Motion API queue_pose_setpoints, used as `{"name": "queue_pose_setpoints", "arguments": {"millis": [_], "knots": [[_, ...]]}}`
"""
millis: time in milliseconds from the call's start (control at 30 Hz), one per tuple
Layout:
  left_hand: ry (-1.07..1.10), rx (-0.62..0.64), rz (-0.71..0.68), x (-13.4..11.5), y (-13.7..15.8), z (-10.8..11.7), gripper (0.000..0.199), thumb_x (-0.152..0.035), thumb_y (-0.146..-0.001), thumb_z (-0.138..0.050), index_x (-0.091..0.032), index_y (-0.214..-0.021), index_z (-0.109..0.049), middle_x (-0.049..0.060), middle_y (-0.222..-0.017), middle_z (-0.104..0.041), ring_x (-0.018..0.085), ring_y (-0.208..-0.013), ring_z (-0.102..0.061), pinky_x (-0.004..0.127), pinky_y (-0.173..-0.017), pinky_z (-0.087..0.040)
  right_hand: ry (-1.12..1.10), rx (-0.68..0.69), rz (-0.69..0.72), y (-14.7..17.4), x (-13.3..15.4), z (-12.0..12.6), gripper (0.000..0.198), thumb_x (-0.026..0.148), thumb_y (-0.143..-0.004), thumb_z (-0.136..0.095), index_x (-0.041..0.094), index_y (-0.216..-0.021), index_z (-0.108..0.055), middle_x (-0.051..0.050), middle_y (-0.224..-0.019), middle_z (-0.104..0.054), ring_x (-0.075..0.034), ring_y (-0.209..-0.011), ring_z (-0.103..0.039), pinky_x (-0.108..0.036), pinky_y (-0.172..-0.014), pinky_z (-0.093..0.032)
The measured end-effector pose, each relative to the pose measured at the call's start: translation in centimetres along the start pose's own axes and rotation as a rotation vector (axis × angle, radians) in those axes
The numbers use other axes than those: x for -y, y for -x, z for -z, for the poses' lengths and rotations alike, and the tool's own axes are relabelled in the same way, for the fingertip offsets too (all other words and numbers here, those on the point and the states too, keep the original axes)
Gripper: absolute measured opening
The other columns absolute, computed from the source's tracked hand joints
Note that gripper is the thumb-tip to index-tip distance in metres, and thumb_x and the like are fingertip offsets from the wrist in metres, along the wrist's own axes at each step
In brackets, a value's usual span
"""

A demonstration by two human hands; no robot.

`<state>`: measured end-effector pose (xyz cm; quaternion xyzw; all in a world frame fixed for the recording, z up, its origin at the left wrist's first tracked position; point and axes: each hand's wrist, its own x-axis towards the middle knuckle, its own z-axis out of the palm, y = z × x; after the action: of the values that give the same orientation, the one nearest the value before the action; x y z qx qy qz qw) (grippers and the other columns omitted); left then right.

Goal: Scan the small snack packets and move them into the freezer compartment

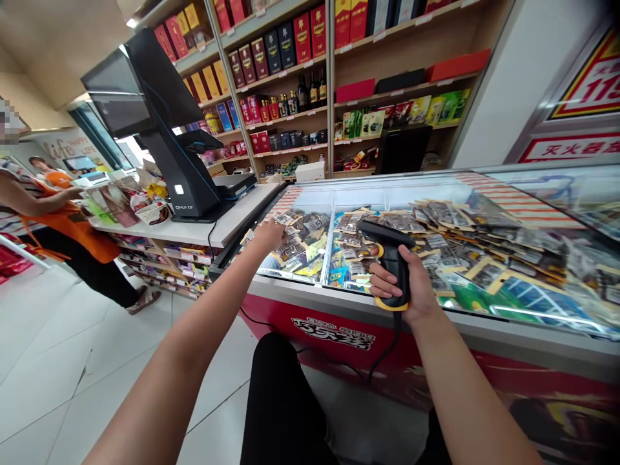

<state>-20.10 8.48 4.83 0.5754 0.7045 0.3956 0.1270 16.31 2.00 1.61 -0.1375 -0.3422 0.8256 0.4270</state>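
Right hand [417, 290]: fingers are curling closed around the grip of a black-and-yellow handheld scanner [396, 268], the thumb lying along the far side. The scanner is pointing its wide black head leftward above the freezer's near edge, and a dark cable [396, 336] is hanging from the base of its grip, curving down before the red front.

Left hand [271, 234]: it is reaching out palm down over small packets [310, 236] in the left section. Fingertips are blurring into the packets; cannot tell whether they are gripping one or only resting there.

Below both hands, the chest freezer [276, 309] is showing a red front with white lettering. A white divider [329, 248] is separating the left section from a wider one, where many more packets are lying in loose, overlapping heaps.

Beyond the left hand, a white counter [206, 229] is adjoining the freezer and supporting a dark checkout terminal [169, 142]. Behind, wooden shelves [411, 39] are holding boxes, bottles and bagged goods. At far left, a co-worker in an orange apron [94, 229] is standing beside the counter, one arm extending towards the goods on it.
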Motion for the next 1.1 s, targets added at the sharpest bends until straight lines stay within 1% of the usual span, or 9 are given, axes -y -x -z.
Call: {"name": "queue_pose_setpoints", "arguments": {"millis": [100, 200, 333, 433, 567, 700, 800, 967, 1100], "knots": [[-0.08, -0.024, -0.155, -0.6, 1.5, -0.6, 0.026, -0.022, -0.073, -0.088, -0.02, -0.067, -0.063, 0.021, -0.125, -0.066, 0.05, -0.151, -0.037, 0.06, -0.126, -0.025, -0.006, -0.005, -0.003, 0.0, 0.0, 0.0, 0.04, 0.057, -0.088, -0.08, 0.022, -0.102, -0.065, 0.011, -0.057, -0.034, -0.005, -0.041, -0.014, -0.021, -0.039, -0.028], [0.022, -0.067, -0.228, -1.8, 1.4, -1.4, 0.024, -0.026, -0.084, -0.08, -0.022, -0.069, -0.061, 0.018, -0.115, -0.068, 0.044, -0.147, -0.043, 0.054, -0.123, -0.033, 0.014, -0.011, -0.006, 0.0, 0.0, 0.0, 0.041, 0.058, -0.087, -0.08, 0.022, -0.101, -0.065, 0.011, -0.057, -0.034, -0.005, -0.041, -0.014, -0.022, -0.039, -0.029], [0.544, -0.03, -0.028, -3.9, -0.1, -3.6, 0.023, -0.038, -0.094, -0.071, -0.023, -0.08, -0.061, 0.009, -0.087, -0.066, 0.032, -0.112, -0.065, 0.04, -0.094, -0.054, 0.007, 0.004, -0.005, 0.0, -0.1, 0.1, 0.043, 0.059, -0.087, -0.08, 0.022, -0.101, -0.063, 0.011, -0.057, -0.035, -0.005, -0.04, -0.017, -0.021, -0.039, -0.03], [0.92, 0.015, 0.195, -5.3, -0.6, -5.8, 0.025, -0.048, -0.099, -0.06, -0.024, -0.093, -0.062, 0.003, -0.081, -0.062, 0.022, -0.083, -0.065, 0.032, -0.072, -0.054, -0.009, 0.019, -0.007, -0.1, -0.1, 0.2, 0.044, 0.059, -0.087, -0.081, 0.023, -0.102, -0.063, 0.011, -0.056, -0.036, -0.004, -0.039, -0.019, -0.019, -0.04, -0.031], [1.236, 0.219, 0.345, -6.1, 0.2, -7.2, 0.053, -0.072, -0.099, -0.041, -0.024, -0.088, -0.061, 0.004, -0.066, -0.052, 0.021, -0.065, -0.057, 0.034, -0.061, -0.048, -0.033, 0.014, -0.008, -0.1, -0.1, 0.2, 0.045, 0.057, -0.083, -0.085, 0.02, -0.102, -0.066, 0.011, -0.055, -0.038, -0.003, -0.039, -0.018, -0.018, -0.04, -0.031], [1.339, 0.384, 0.334, -6.4, 1.0, -7.4, 0.067, -0.087, -0.092, -0.043, -0.023, -0.082, -0.061, 0.005, -0.069, -0.056, 0.02, -0.063, -0.058, 0.035, -0.059, -0.049, -0.035, 0.027, -0.023, -0.2, -0.1, 0.1, 0.045, 0.056, -0.082, -0.087, 0.02, -0.101, -0.066, 0.011, -0.055, -0.04, -0.003, -0.039, -0.019, -0.017, -0.04, -0.032], [1.325, 0.406, 0.311, -6.5, 1.0, -8.2, 0.054, -0.074, -0.094, -0.056, -0.021, -0.084, -0.063, 0.007, -0.074, -0.061, 0.02, -0.065, -0.061, 0.035, -0.061, -0.05, 0.003, 0.055, -0.045, -0.2, -0.1, 0.1, 0.044, 0.057, -0.085, -0.084, 0.02, -0.101, -0.066, 0.01, -0.055, -0.042, -0.003, -0.039, -0.021, -0.017, -0.04, -0.032], [1.34, 0.372, 0.288, -5.8, 1.1, -9.5, 0.033, -0.052, -0.094, -0.064, -0.02, -0.1, -0.07, 0.013, -0.092, -0.073, 0.028, -0.09, -0.072, 0.04, -0.076, -0.057, 0.031, 0.078, -0.105, -0.4, -0.3, 0.2, 0.046, 0.059, -0.086, -0.083, 0.02, -0.101, -0.064, 0.01, -0.056, -0.044, -0.003, -0.039, -0.023, -0.017, -0.04, -0.033], [1.359, 0.5, 0.254, -5.1, 1.7, -9.1, 0.035, -0.041, -0.091, -0.063, -0.016, -0.114, -0.073, 0.014, -0.101, -0.077, 0.029, -0.1, -0.075, 0.04, -0.084, -0.06, 0.039, 0.055, -0.134, -0.5, -0.3, 0.1, 0.047, 0.058, -0.086, -0.085, 0.02, -0.101, -0.062, 0.009, -0.057, -0.046, -0.003, -0.039, -0.028, -0.016, -0.041, -0.034]]}}
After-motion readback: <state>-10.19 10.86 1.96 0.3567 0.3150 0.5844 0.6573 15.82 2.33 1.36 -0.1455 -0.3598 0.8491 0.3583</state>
